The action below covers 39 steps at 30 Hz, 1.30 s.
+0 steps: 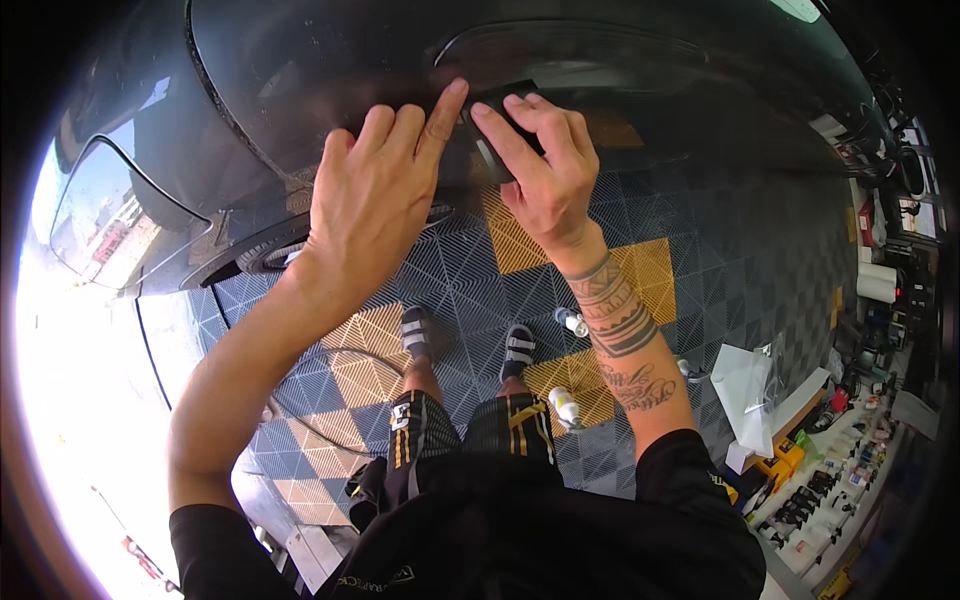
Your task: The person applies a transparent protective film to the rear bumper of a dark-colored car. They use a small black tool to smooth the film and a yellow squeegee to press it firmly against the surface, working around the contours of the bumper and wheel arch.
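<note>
A dark, glossy car body panel (pixel 330 60) fills the top of the head view. My left hand (pixel 375 165) lies against its lower part, palm down, the index finger stretched forward and the other fingers bent a little. Just to its right, my right hand (pixel 550 165) grips a flat black rectangular pad (pixel 527 92) with a greyish edge. Its index and middle fingers press on top of the pad, which rests against the panel. The pad's exact kind cannot be made out, and part of it is hidden under the fingers.
A car wheel (pixel 268 255) shows at the left. On the grey and tan tiled floor (pixel 455 270) are a white bottle (pixel 565 405), a smaller bottle (pixel 572 322) and a hose (pixel 340 352). To the right, a workbench (pixel 835 510) carries several tools, near a white sheet (pixel 745 395).
</note>
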Tool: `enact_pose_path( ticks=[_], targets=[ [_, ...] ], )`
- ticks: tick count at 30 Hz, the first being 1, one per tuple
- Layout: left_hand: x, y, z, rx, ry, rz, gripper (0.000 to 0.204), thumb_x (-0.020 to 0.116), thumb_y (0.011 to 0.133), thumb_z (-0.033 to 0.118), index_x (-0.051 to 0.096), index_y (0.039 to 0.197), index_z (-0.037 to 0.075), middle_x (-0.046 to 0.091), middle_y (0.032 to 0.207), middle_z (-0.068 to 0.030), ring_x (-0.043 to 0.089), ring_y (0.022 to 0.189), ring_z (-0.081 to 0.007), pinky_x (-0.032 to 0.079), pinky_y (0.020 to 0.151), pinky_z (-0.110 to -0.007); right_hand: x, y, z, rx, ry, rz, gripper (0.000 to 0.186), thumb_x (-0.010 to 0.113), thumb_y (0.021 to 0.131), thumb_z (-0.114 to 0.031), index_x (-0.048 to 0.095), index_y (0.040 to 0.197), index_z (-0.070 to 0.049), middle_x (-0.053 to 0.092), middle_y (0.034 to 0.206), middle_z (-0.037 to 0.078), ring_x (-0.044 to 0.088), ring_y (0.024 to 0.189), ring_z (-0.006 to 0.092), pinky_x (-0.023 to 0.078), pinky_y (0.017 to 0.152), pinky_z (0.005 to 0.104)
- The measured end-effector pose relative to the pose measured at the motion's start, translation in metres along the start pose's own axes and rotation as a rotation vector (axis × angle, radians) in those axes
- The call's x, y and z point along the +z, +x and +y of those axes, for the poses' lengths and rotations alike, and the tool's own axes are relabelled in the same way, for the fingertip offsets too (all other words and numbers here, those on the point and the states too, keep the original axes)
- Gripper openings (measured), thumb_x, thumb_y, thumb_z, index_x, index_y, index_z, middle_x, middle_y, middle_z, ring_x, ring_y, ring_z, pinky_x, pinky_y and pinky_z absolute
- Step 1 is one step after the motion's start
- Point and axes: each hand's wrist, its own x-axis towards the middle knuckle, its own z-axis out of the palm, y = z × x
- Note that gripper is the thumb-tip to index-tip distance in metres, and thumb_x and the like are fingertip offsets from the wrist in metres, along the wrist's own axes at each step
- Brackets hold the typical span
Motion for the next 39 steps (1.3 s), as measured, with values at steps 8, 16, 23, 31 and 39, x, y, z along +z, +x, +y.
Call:
enact_pose_path(
  ticks=[8,16,23,31,39],
  targets=[
    [0.001,0.0,-0.002,-0.065,0.157,-0.077,0.085,0.062,0.081,0.01,0.022,0.155,0.02,0.063,0.067,-0.0044,0.062,0.063,-0.0196,0.048,0.057,-0.034,0.019,0.002,0.001,-0.017,0.074,0.123,0.044,0.067,0.066,-0.006,0.071,0.11,-0.011,0.061,0.097,0.007,0.059,0.085,0.0244,0.052,0.075,0.0341],
    [-0.009,-0.001,-0.027,-0.019,0.047,-0.054,0.086,0.058,0.079,0.0,0.026,0.153,0.029,0.063,0.07,-0.0072,0.061,0.057,-0.023,0.052,0.062,-0.037,0.032,0.008,0.003,-0.017,0.108,0.242,0.048,0.07,0.062,0.0,0.072,0.109,-0.012,0.061,0.094,0.005,0.057,0.083,0.0227,0.052,0.069,0.032],
    [-0.007,-0.017,-0.044,0.077,0.169,-0.025,0.084,0.064,0.076,0.001,0.035,0.15,0.025,0.061,0.081,-0.0048,0.061,0.072,-0.02,0.052,0.072,-0.037,0.037,0.012,0.002,0.001,0.126,0.259,0.057,0.07,0.054,0.003,0.071,0.109,-0.013,0.061,0.093,0.004,0.054,0.078,0.0221,0.049,0.066,0.0323],
    [-0.005,-0.016,-0.016,0.375,0.264,0.072,0.058,0.061,0.08,0.009,0.05,0.136,0.003,0.055,0.13,-0.0109,0.049,0.126,-0.0223,0.039,0.107,-0.037,0.038,0.026,0.001,-0.026,0.124,0.312,0.05,0.07,0.054,0.004,0.07,0.1,-0.014,0.057,0.085,0.001,0.054,0.075,0.0226,0.048,0.062,0.034],
    [0.029,-0.008,-0.003,0.125,0.536,-0.056,0.061,0.062,0.082,0.02,0.049,0.141,0.015,0.033,0.154,0.0009,0.018,0.148,-0.0141,0.01,0.119,-0.049,0.03,0.034,0.0,0.027,0.097,0.272,0.037,0.07,0.054,0.004,0.065,0.088,-0.011,0.054,0.081,0.003,0.055,0.074,0.0255,0.048,0.06,0.0361]
  ],
)
